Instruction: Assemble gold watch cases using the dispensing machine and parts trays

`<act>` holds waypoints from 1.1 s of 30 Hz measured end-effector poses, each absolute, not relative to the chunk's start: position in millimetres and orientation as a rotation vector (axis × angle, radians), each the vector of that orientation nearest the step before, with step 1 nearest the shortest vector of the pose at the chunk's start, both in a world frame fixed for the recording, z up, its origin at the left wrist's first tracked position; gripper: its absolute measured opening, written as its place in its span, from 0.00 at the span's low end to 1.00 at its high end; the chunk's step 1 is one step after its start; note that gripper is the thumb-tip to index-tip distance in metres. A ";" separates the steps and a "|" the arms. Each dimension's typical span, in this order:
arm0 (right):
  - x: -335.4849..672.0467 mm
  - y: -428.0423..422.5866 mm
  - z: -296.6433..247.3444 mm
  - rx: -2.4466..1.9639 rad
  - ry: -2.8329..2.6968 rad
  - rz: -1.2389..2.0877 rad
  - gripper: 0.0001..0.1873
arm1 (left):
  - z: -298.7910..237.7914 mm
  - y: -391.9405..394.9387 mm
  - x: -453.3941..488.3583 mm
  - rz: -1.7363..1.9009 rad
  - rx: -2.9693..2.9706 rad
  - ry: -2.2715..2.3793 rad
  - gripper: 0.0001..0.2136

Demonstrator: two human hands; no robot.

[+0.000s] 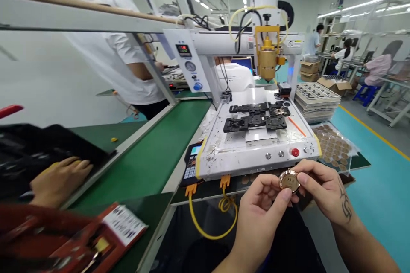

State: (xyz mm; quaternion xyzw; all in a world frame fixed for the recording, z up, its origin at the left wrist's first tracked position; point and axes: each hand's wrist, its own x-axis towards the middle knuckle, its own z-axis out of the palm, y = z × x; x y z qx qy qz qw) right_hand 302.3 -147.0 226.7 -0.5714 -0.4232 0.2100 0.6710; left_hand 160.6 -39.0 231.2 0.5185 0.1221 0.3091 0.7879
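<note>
In front of my body I hold a round rose-gold watch case [289, 181], its flat, marked back turned up toward me. My left hand [261, 213] pinches its left and lower edge between thumb and fingers. On the other side, my right hand [326, 192] has its thumb at the rim and its fingers curled behind. Just beyond the hands stands a white bench machine with a brass-coloured head [267, 65]. On its bed lie black fixture blocks [256, 117] and an orange stick [297, 126].
Right of the machine are stacked trays [317, 100] and a plastic bag of round discs [335, 145]. A keypad controller [191, 164] and yellow cable [211, 237] sit at its front left. Left run a green conveyor [153, 145], a co-worker's hand [60, 179] and a red tool [80, 239].
</note>
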 end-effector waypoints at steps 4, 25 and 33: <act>308.6 -158.6 228.9 -1.284 -0.896 0.434 0.09 | 234.6 -45.5 174.9 0.622 1.148 0.243 0.13; 316.5 -166.4 229.3 -1.290 -0.874 0.430 0.12 | 228.0 -48.5 187.0 0.500 1.021 0.199 0.12; 316.2 -166.9 225.1 -1.307 -0.862 0.439 0.13 | 227.1 -47.8 186.7 0.498 1.026 0.230 0.13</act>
